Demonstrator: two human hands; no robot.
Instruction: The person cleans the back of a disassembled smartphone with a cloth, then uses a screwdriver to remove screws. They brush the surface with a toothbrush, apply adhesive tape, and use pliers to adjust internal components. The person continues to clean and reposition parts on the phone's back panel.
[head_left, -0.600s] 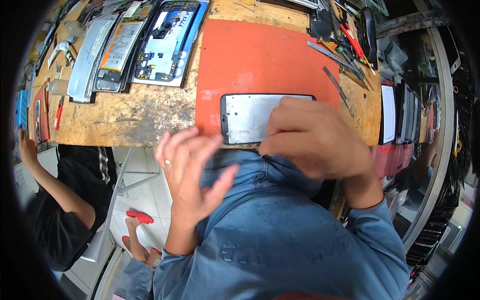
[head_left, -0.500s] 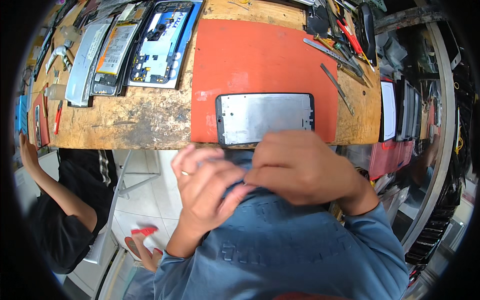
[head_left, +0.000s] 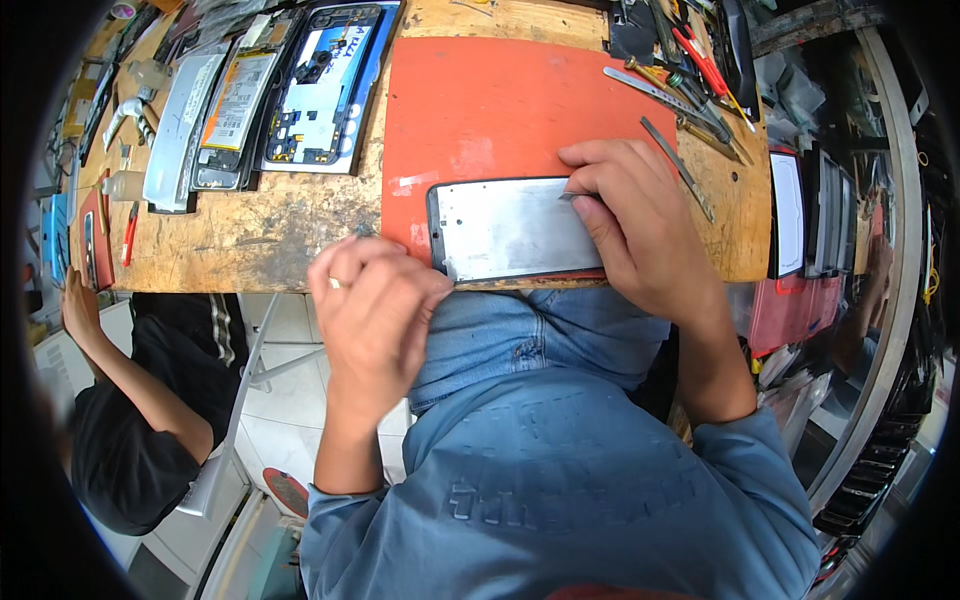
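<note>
A phone screen assembly (head_left: 500, 225) with a silver back plate and dark rim lies crosswise on the orange mat (head_left: 480, 100), at the bench's front edge. My right hand (head_left: 635, 225) is over its right part, pinching a small thin dark piece (head_left: 568, 196) against or just above the plate. My left hand (head_left: 375, 305) is beside the lower left corner, fingers curled and slightly blurred; whether it holds anything is hidden.
Opened phones (head_left: 312, 90) lie at the back left, a red-handled tool (head_left: 131, 232) near them. Tweezers (head_left: 650, 88), screwdrivers and picks lie right of the mat. Stacked screens (head_left: 785, 215) stand at the far right. A co-worker (head_left: 140, 400) in black works at left.
My hands, lower and close together half a second ago, have moved apart and up: the right onto the plate with the small piece, the left to the assembly's lower left corner.
</note>
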